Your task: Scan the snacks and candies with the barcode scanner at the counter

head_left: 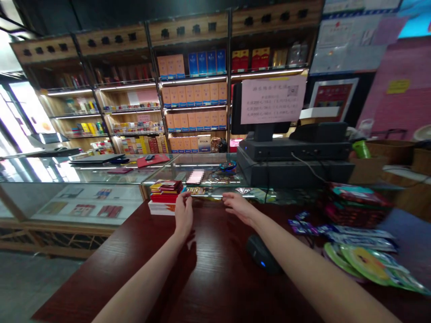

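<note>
My left hand (183, 214) is upright at the right side of a stack of red and yellow packs (166, 192), which rests on a white box (161, 208). Its fingers look stretched with nothing visible in them; whether they touch the stack I cannot tell. Some way to the right, my right hand (240, 209) reaches over the far edge of the dark wooden desk (208, 269), fingers apart and holding nothing. Beneath my right forearm sits a black computer mouse (262, 255) with a blue light.
Behind the desk stands a glass display counter (188, 161) bearing a pixelated pinkish thing (195, 176). A monitor with a pink paper sign (273, 101) rises above a black cash drawer (296, 167). Snack packets (368, 262) lie at right. Shelves (195, 110) of boxes line the wall.
</note>
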Tool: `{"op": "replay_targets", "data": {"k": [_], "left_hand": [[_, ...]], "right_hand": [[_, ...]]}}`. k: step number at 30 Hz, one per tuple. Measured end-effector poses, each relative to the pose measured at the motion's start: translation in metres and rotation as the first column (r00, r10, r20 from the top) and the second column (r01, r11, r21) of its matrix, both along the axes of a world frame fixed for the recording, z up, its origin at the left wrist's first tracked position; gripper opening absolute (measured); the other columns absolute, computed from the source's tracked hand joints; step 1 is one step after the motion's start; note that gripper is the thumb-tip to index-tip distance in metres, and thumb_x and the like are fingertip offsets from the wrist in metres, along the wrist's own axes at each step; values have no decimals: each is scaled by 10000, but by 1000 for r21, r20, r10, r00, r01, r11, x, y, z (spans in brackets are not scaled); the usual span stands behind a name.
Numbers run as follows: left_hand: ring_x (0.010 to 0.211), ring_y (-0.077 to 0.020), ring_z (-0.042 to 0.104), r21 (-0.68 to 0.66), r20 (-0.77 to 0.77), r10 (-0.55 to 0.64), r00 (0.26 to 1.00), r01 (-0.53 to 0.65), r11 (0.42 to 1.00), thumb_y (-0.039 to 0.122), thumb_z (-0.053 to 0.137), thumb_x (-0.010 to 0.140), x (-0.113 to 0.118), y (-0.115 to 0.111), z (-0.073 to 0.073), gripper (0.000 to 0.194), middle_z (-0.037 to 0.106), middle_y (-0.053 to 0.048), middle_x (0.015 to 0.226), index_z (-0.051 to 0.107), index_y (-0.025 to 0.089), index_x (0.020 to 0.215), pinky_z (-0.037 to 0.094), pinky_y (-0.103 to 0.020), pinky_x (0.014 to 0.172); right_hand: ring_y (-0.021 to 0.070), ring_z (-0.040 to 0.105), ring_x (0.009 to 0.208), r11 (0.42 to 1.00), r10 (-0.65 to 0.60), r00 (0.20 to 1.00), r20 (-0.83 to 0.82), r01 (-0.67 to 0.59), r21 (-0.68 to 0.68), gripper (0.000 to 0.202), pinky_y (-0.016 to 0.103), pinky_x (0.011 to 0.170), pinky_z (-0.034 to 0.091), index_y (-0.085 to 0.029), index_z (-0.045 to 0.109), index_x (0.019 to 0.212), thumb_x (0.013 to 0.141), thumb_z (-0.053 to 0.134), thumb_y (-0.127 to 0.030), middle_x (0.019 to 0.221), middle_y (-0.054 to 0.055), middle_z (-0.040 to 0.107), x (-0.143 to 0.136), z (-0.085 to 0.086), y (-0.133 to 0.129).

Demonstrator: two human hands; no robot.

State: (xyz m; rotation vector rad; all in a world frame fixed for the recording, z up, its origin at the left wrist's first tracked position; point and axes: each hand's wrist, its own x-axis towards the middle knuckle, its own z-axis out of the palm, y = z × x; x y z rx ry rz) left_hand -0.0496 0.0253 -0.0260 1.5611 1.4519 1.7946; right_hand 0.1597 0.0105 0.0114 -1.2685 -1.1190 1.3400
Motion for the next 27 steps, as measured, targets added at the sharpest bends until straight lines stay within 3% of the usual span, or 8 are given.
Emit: {"op": "replay_targets", "data": {"k": [8,13,21,27], "left_hand": [[1027,-235,615,-32,-10,-154,988,154,988,304,482,856,59,-1,-3,209,669,-61,1026,607,209,994,450,-397,986],[972,-231,628,-90,-32,-309,951,305,948,351,482,858,99,1,-3,245,675,-54,989,622,206,997,465,-388,947],[900,-215,652,-201,-122,-602,789,575,793,334,524,823,172,2,7,214,704,-31,913,655,211,938,481,-345,876],[872,-213,670,-281,-212,-738,641,683,674,284,561,803,223,-3,17,186,733,-29,916,683,224,929,502,-339,846]], "right_hand": [[216,583,1125,996,-90,995,-35,91,14,386,387,978,445,-212,664,1036,660,619,-134,1170,104,649,71,-8,-18],[213,595,1129,987,-157,987,-47,158,17,366,389,993,444,-205,675,1032,675,631,-135,1158,106,663,110,-10,-30],[200,605,1120,963,-263,964,-49,265,45,339,378,980,452,-213,677,1041,708,666,-149,1170,91,682,172,-1,-51],[215,628,1096,933,-342,938,-49,345,103,317,396,992,452,-212,702,1030,719,675,-157,1114,86,715,216,11,-71]]}}
